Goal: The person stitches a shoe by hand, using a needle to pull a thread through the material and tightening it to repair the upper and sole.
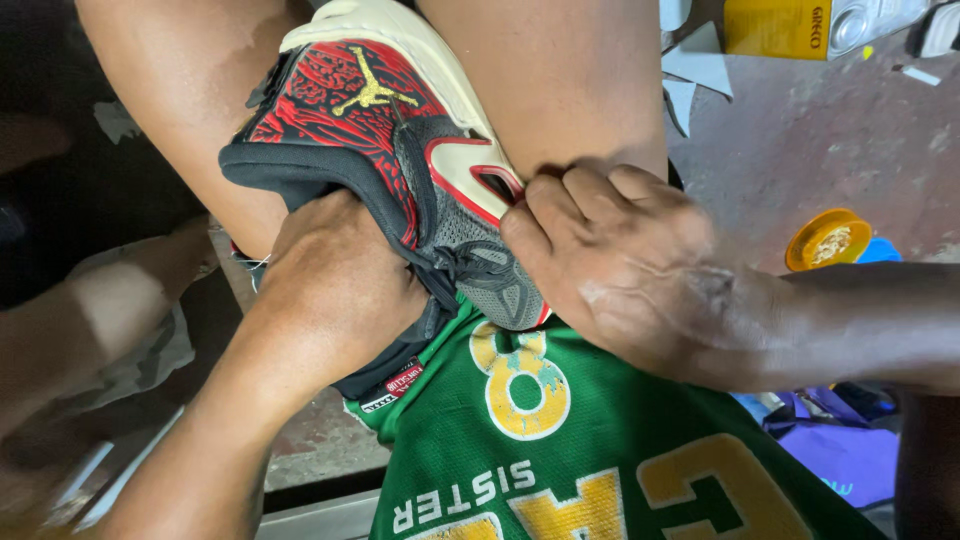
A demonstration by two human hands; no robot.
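Observation:
A red, black and cream sneaker [385, 130] is wedged sole-up between my bare knees, toe pointing away. My left hand [335, 275] is pushed inside the shoe's opening, fingers hidden, gripping it from within. My right hand [625, 265] presses on the grey mesh side near the sole edge, fingertips pinched together at the cream and red trim; whether they hold a small tool or thread cannot be told. Black laces [470, 265] hang loose by the tongue. I wear a green jersey [560, 450] with yellow and white lettering.
An orange lid [828, 240] with bits in it lies on the concrete floor at right, next to something blue. A yellow box [775, 27] and pale scraps [695, 65] sit at top right. A purple bag [835, 445] lies lower right. Cloth [150, 345] rests at left.

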